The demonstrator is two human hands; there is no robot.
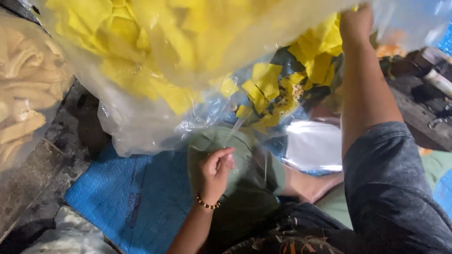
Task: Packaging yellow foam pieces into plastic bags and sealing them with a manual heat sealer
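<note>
Clear plastic fills the top of the view: a big transparent bag stuffed with flat yellow pieces, hanging above the person's lap. Its lower part bulges toward the left hand, which sits below the bag's sagging bottom, fingers curled and pinched on a thin strip of the clear film that runs up from the grip to the bag. A beaded bracelet circles that wrist. Up and to the right of this grip, the right hand is raised, closed on the bag's upper edge; what exactly its fingers pinch is hidden behind the film, but the grip looks pressed together on plastic.

Under the left grip lie the green-clad knee and a blue woven mat on the floor. Far to the left of it stands another clear bag of pale beige pieces.

To handle this well, I judge the upper grip should carry the weight steadily while the lower pinch keeps the film taut without tearing it, as the thin plastic looks prone to stretch, and the load is heavy and loose.
</note>
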